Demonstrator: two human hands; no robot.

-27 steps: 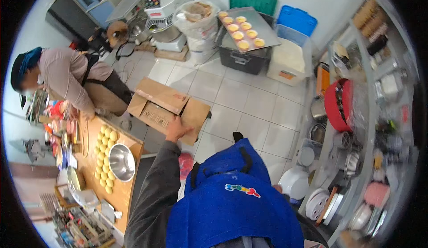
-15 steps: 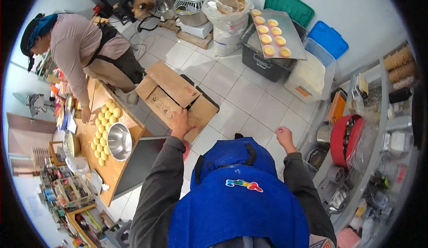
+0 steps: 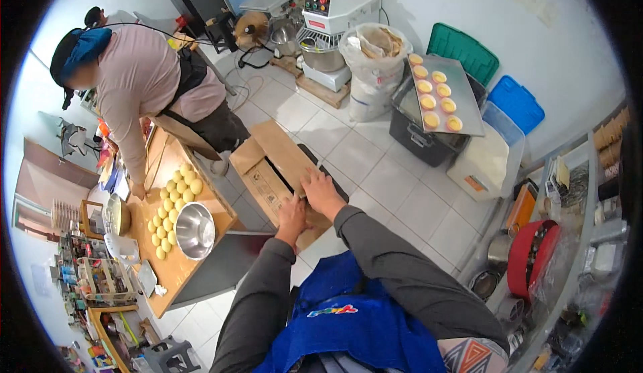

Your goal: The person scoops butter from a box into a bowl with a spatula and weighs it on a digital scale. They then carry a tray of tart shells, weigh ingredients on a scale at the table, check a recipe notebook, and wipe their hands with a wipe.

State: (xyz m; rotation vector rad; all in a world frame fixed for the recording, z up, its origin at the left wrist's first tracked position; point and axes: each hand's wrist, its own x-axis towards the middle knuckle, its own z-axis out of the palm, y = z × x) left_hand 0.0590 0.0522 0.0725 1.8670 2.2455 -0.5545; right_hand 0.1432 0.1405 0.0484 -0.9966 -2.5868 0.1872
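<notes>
A brown cardboard box (image 3: pixel 258 189) sits in front of me, its top flaps nearly meeting with a dark slit between them. My left hand (image 3: pixel 292 220) grips the near flap by its edge at that slit, fingers bent. Just right of it, my right hand (image 3: pixel 323 192) has its fingers curled over the other flap's edge. Fingertips of both hands are partly hidden at the gap. What lies inside the box cannot be seen.
On the left, a wooden table (image 3: pixel 175 280) carries yellow dough balls (image 3: pixel 175 199) and a steel bowl (image 3: pixel 195 231); a co-worker (image 3: pixel 151 81) leans over it. A tray of tarts (image 3: pixel 462 95) rests on a black bin (image 3: pixel 418 128). Crowded shelves (image 3: pixel 536 259) line the right.
My right hand has come from the right side onto the box beside my left. The flap gap has narrowed to a slit. The view has shifted, and the co-worker still bends over the table.
</notes>
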